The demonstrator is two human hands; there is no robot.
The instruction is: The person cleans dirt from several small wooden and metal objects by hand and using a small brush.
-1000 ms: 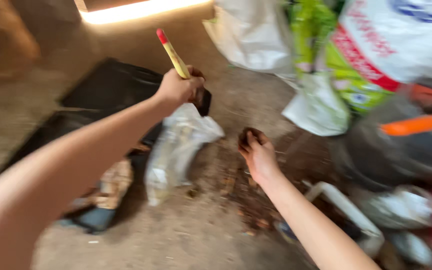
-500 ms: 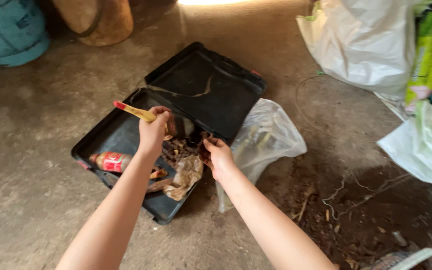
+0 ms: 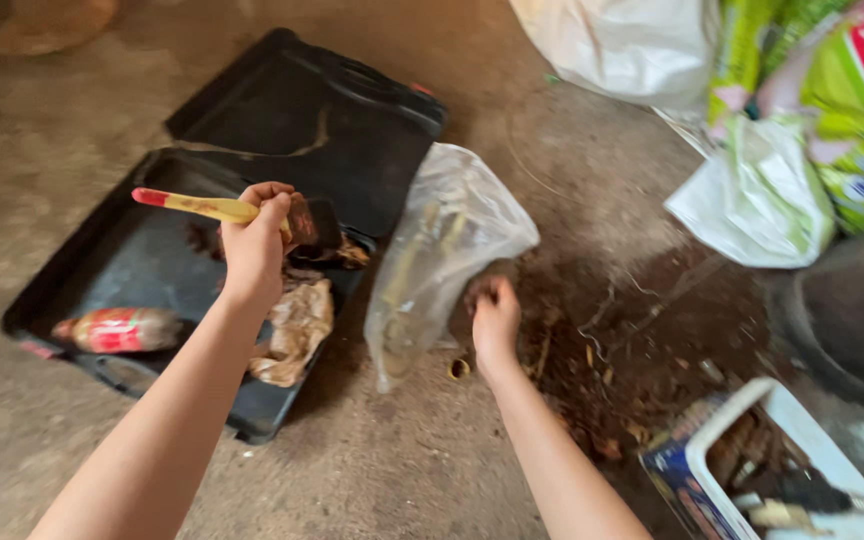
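My left hand [image 3: 255, 240] grips a paintbrush [image 3: 214, 208] with a yellow handle and red tip, its dark bristles held over a black tray [image 3: 132, 262]. A crumpled brown paper [image 3: 295, 327] and a red-wrapped object [image 3: 117, 330] lie in that tray. My right hand [image 3: 493, 315] is down on the dirty floor, fingers curled into a patch of loose soil and debris [image 3: 607, 360], right beside a clear plastic bag [image 3: 432, 255]. Whether it holds soil I cannot tell.
A second black tray [image 3: 302, 110] lies behind the first. White and green sacks [image 3: 772, 120] stand at the back right. A white box [image 3: 772, 470] with clutter sits at the lower right, next to a dark round container [image 3: 852, 310].
My right hand has left the tray and moved right to the soil patch on the floor. The left hand has stayed over the tray with the brush.
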